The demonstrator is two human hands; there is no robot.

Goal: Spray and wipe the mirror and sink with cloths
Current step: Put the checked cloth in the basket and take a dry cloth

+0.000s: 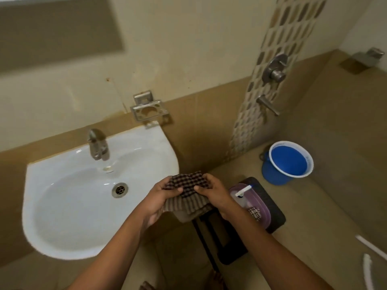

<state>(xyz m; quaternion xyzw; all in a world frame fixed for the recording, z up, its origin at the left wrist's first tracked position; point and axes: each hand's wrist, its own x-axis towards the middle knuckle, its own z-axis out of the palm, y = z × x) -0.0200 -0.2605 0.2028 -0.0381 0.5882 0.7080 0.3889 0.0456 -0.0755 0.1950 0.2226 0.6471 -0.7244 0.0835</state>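
**Both hands on the checked cloth, right of the sink**

I note the tiled wall [188,38] first: cream above, brown band below, with a patterned mosaic strip [278,65] running down at right. The lower corner of the mirror [58,28] shows at upper left, blurred.

The white sink [52,206] is mounted against the brown band, seen from above. Its steel tap [98,145] stands at the back rim, and the drain [119,189] sits in the bowl. A metal holder [149,108] is fixed to the wall just above the sink's back right corner.

On the floor [314,216] at right stands a blue bucket [288,162] with a white rim, below the shower valve [274,69] and spout [268,104] on the mosaic strip.

A dark stool [272,208] stands beside the sink's right edge. On it rests a purple tub [254,203] holding a spray bottle [240,194] with a white nozzle and a second checked cloth [254,213].

My left hand [161,198] and right hand [215,194] are together just right of the sink's rim, above the stool. Between them is the brown checked cloth [186,186], bunched, its striped edge hanging down. Fingers of both hands are curled around it, thumbs pinching on top. The cloth does not touch the sink.
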